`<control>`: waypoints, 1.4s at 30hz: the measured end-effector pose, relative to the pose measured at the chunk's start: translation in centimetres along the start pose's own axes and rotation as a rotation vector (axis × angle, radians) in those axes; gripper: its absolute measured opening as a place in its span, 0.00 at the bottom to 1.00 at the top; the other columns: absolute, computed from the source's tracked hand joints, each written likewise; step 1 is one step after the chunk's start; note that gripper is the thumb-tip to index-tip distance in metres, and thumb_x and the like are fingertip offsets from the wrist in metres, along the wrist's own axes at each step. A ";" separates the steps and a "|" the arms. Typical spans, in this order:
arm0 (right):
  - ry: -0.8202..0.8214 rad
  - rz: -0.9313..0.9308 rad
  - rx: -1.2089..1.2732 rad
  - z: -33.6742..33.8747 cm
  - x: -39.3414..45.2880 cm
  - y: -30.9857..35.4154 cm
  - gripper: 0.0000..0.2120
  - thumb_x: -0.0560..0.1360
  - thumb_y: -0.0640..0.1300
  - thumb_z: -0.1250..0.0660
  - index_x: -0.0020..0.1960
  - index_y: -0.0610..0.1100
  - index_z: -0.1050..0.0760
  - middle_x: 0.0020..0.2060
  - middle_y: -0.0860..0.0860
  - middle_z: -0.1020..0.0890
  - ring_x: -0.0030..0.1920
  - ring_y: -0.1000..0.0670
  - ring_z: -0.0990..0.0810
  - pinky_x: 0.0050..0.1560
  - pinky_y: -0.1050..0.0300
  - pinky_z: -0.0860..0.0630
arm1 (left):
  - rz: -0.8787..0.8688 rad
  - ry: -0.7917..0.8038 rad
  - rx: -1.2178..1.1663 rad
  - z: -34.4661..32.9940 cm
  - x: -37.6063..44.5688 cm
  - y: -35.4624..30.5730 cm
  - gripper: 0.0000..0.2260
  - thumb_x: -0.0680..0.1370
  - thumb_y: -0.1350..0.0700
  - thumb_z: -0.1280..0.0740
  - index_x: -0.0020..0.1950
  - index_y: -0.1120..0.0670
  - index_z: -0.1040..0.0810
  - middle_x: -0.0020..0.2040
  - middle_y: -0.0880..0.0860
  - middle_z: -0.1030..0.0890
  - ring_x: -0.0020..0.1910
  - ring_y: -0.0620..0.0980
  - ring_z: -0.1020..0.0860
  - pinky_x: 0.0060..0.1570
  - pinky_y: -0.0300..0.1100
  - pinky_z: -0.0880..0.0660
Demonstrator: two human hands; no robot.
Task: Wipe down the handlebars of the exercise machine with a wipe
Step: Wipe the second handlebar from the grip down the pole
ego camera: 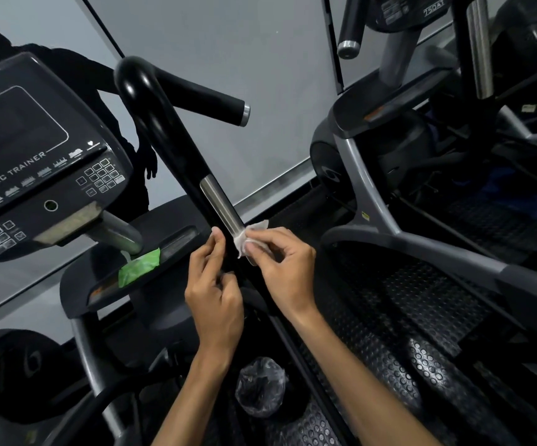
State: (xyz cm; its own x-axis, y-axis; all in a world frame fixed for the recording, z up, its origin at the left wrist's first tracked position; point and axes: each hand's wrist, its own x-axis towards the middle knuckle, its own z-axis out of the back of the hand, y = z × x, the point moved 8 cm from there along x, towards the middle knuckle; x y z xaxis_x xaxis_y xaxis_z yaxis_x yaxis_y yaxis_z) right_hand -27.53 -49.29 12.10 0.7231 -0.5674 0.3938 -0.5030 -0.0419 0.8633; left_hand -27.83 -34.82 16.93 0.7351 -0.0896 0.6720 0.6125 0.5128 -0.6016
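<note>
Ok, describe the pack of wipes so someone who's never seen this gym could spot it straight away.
Start at the console marked ARC TRAINER on the left. Just below and right of it, a dark tray sticks out from the machine's post. The wipes pack lies in that tray: the only bright green thing in view, with a white sheet poking from its top.

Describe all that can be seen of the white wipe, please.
The wipe is a small white sheet, thin and soft-looking, crumpled into a wad with one corner sticking up. The right hand pinches it between thumb and fingers and presses it against the black handlebar, at the lower end of its silver metal strip. The left hand grips the bar just below.
</note>
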 end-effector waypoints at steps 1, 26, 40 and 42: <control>0.009 -0.006 0.017 -0.1 0.2 -0.1 0.11 0.73 0.34 0.25 0.52 0.45 0.13 0.48 0.56 0.13 0.53 0.52 0.15 0.56 0.52 0.18 | -0.002 0.002 0.002 0.0 0.0 0.0 0.33 0.72 0.76 0.41 0.72 0.50 0.29 0.61 0.49 0.24 0.53 0.69 0.23 0.47 0.43 0.26; -0.073 0.111 -0.110 1.1 -2.0 -0.4 0.05 0.71 0.36 0.23 0.44 0.46 0.13 0.41 0.57 0.14 0.45 0.52 0.15 0.46 0.51 0.18 | -0.014 0.002 0.062 0.2 0.1 -0.5 0.32 0.72 0.77 0.36 0.73 0.55 0.29 0.58 0.56 0.22 0.54 0.54 0.21 0.45 0.27 0.27; -0.104 0.083 -0.104 1.9 -2.1 -1.5 0.05 0.72 0.35 0.22 0.47 0.42 0.13 0.43 0.52 0.14 0.45 0.53 0.15 0.47 0.55 0.17 | -0.019 0.021 0.046 0.2 0.1 -0.1 0.32 0.73 0.76 0.36 0.73 0.51 0.31 0.57 0.55 0.21 0.55 0.55 0.20 0.43 0.27 0.27; -0.095 0.131 -0.150 1.6 -2.8 -1.0 0.06 0.71 0.34 0.22 0.46 0.42 0.13 0.43 0.52 0.16 0.45 0.54 0.16 0.46 0.57 0.18 | -0.016 0.027 0.050 0.4 0.2 -0.1 0.33 0.73 0.76 0.36 0.73 0.51 0.31 0.57 0.55 0.21 0.55 0.50 0.20 0.41 0.28 0.27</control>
State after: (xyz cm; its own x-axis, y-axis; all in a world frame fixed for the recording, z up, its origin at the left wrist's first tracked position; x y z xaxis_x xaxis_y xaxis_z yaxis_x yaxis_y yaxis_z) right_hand -29.84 -48.96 9.61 0.6046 -0.6355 0.4802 -0.5086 0.1560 0.8468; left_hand -27.88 -34.58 17.25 0.7333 -0.1203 0.6692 0.6093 0.5530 -0.5683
